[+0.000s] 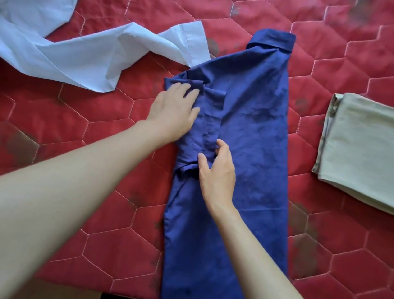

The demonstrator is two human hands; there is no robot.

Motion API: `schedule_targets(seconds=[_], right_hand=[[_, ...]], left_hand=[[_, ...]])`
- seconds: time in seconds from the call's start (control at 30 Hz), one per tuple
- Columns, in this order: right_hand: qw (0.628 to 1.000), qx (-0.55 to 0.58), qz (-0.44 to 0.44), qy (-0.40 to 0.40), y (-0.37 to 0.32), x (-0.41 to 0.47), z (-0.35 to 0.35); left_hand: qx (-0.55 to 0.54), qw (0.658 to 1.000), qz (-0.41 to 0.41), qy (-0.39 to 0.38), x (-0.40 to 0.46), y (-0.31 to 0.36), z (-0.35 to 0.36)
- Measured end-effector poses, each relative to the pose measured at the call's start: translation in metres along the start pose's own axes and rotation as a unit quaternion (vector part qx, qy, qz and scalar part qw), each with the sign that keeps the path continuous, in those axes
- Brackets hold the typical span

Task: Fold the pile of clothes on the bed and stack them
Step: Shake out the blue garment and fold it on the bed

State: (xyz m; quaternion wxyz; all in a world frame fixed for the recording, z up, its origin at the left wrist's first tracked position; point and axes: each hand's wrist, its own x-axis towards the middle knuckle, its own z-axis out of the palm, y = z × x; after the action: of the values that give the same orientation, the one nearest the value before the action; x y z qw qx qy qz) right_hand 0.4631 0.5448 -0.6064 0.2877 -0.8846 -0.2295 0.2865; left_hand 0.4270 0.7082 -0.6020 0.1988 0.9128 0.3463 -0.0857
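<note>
A dark blue shirt (247,135) lies lengthwise on the bed as a long narrow strip, collar at the far end, its hem hanging over the near edge. My left hand (173,111) lies flat on the folded-in sleeve at the shirt's left side, fingers spread. My right hand (215,171) rests on the middle of the shirt, thumb and fingers pinching a fold of the sleeve fabric. A light blue garment (44,31) lies crumpled at the far left. A folded beige garment (374,151) lies at the right.
The bed is covered with a red quilted spread (69,133) with hexagon stitching and dark stains. Its near edge runs along the bottom of the view, with dark floor below.
</note>
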Motion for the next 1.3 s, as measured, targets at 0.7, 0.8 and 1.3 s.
schedule_targets(seconds=[0.7, 0.8, 1.3], right_hand=[[0.949, -0.258, -0.107, 0.146, 0.001, 0.176, -0.057], [0.951, -0.253, -0.093, 0.151, 0.004, 0.184, -0.069], [0.955, -0.178, -0.152, 0.182, 0.019, 0.211, -0.072]], left_hand=[[-0.043, 0.972, -0.139, 0.184, 0.010, -0.014, 0.030], [-0.085, 0.958, -0.214, 0.172, 0.009, -0.005, 0.021], [-0.284, 0.907, -0.170, 0.260, 0.033, 0.024, 0.028]])
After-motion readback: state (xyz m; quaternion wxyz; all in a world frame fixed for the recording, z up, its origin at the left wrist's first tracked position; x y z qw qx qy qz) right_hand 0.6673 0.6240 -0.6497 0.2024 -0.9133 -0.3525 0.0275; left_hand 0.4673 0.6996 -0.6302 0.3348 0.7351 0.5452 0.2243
